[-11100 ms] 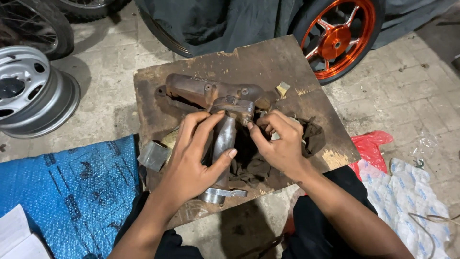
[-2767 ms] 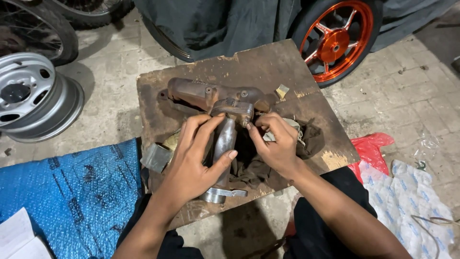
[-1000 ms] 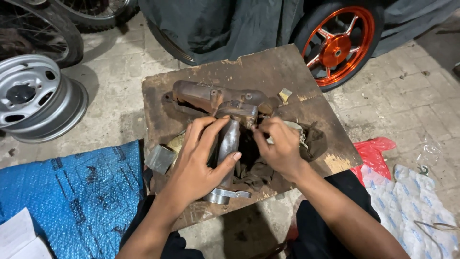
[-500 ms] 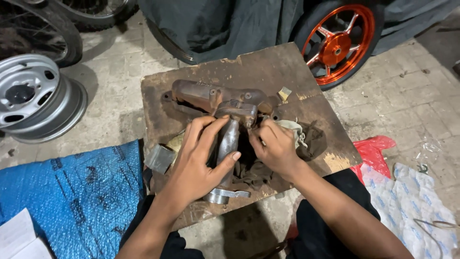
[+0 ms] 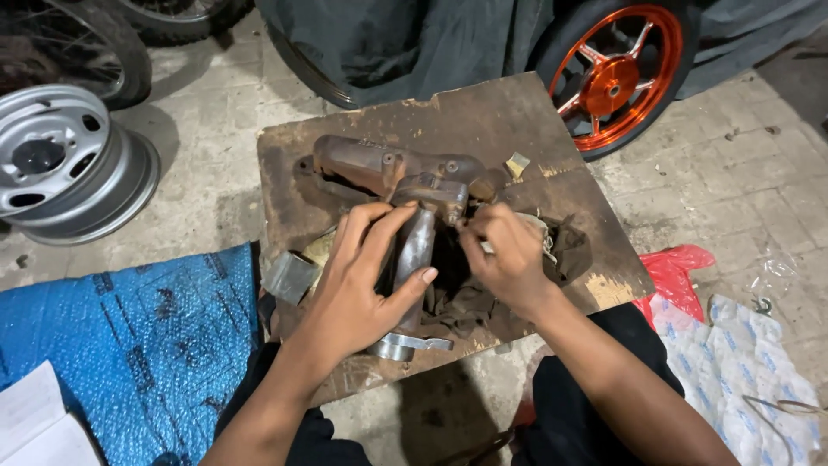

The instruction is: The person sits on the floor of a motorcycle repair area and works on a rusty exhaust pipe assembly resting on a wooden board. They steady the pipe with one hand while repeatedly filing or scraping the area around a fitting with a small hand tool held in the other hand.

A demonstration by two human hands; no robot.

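Head view: left hand (image 5: 362, 285) around pipe (image 5: 414, 250)

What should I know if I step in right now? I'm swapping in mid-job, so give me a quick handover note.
Left hand: wrapped around the grey pipe branch of the rusty metal manifold.
Right hand: fingertips pinched at the joint under the manifold's flange; what they hold is hidden.
Manifold lies on the wooden board, over a dark rag.
Done: part is steadied.
Left: the work at the joint looks unfinished.
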